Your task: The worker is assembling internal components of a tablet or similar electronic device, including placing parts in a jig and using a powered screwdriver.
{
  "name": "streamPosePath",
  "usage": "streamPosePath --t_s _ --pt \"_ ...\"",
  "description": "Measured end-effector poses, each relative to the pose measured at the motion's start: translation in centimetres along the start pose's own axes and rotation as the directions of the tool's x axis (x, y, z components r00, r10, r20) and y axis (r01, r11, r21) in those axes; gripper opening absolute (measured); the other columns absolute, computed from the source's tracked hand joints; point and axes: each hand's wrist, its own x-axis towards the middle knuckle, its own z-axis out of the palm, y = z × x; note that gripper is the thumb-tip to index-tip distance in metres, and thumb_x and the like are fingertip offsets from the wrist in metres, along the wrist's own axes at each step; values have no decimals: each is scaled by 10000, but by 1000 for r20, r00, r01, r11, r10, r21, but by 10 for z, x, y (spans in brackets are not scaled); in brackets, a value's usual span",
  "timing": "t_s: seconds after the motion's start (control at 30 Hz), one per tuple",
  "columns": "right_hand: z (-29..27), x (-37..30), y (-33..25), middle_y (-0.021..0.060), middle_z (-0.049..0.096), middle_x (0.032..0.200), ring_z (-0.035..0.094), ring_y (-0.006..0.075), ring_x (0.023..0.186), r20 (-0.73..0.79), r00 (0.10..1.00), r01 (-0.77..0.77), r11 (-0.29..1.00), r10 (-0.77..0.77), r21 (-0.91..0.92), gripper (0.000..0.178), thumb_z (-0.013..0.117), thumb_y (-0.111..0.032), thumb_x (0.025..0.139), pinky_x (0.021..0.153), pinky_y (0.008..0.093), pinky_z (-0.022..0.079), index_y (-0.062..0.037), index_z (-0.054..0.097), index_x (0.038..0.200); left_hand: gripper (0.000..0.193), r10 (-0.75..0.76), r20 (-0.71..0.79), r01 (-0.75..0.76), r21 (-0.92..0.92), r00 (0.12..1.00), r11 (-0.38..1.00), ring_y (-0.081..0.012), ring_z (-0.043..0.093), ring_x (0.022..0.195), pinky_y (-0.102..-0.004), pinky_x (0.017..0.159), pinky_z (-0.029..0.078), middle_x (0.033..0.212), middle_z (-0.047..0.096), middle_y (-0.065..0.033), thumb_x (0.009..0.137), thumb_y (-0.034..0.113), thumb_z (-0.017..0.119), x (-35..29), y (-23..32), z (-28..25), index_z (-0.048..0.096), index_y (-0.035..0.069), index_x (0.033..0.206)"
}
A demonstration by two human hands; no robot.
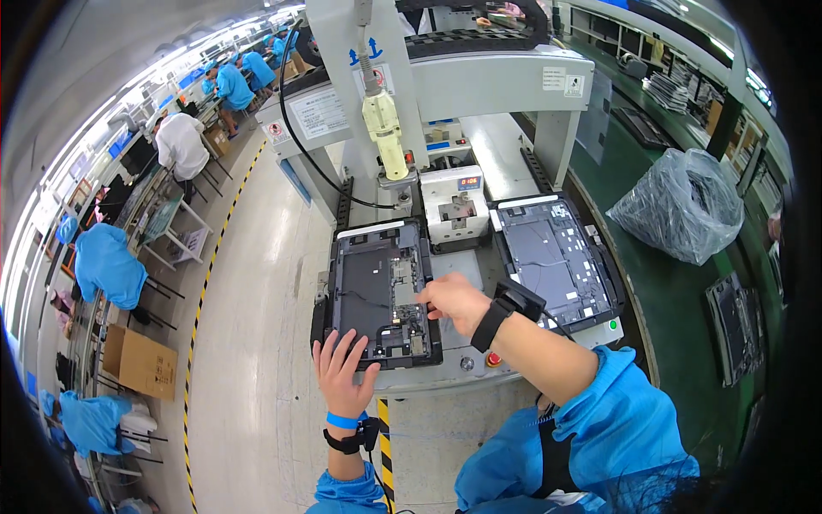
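Note:
A dark, flat device housing (364, 270) lies in a black fixture (434, 353) on the left of the machine bed, its inside facing up. Along its right side runs a circuit board (404, 287). My left hand (344, 373) rests at the near left edge of the housing and fixture, fingers spread and flat, holding nothing. Over the board's right edge, my right hand (456, 301) has its fingers pinched together at the board. Whatever is between those fingertips is hidden. To the right, a second similar housing (535, 248) sits in its own fixture, untouched.
Above the bed stands a gantry machine with a cream screwdriving head (384, 133). Behind the fixtures is a white screw feeder (452, 206). A red button (494, 360) sits on the front edge. Rightward, a green bench (676, 334) carries a plastic bag (682, 208). Seated workers line the left.

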Motion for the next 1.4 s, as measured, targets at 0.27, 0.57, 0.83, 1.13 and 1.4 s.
streamPosePath --t_s 0.27,0.57,0.83,1.13,1.4 --pt "6 16 9 105 656 784 627 217 655 -85 996 27 996 -35 -89 118 683 -60 748 511 353 511 39 673 812 400 20 -12 -21 -36 1000 999 -325 504 1261 -560 1126 256 1257 635 -70 779 272 741 1 -2 -1 696 115 1145" --pt "0 22 8 112 672 736 638 199 596 -31 999 36 999 -36 -23 178 619 -100 784 478 319 519 57 684 836 412 -31 -60 13 -281 998 960 -382 443 1332 -524 1132 278 1289 607 -128 828 180 706 1 -10 -9 636 43 1211" --pt "-19 9 17 100 656 701 631 185 583 -31 984 174 982 -177 -79 172 594 -104 805 475 326 508 48 672 816 344 -489 -67 239 -810 870 535 -267 483 1278 -401 1078 394 1358 517 -210 977 46 492 11 9 -27 515 -40 1310" --pt "-122 -174 74 29 693 884 604 52 768 151 960 211 965 -235 156 228 560 -76 967 659 226 482 50 630 1144 594 -207 631 509 -745 748 -432 -319 524 1227 -437 1030 437 1338 523 -191 932 254 590 -28 79 -10 369 -11 1414" --pt "-240 -324 118 84 680 1130 609 69 919 -39 973 228 925 -227 305 465 595 -99 967 791 228 496 39 473 1394 522 57 803 778 -554 594 -295 -313 630 1065 -425 929 514 1185 600 -201 805 -4 573 1 230 25 449 -62 1309"
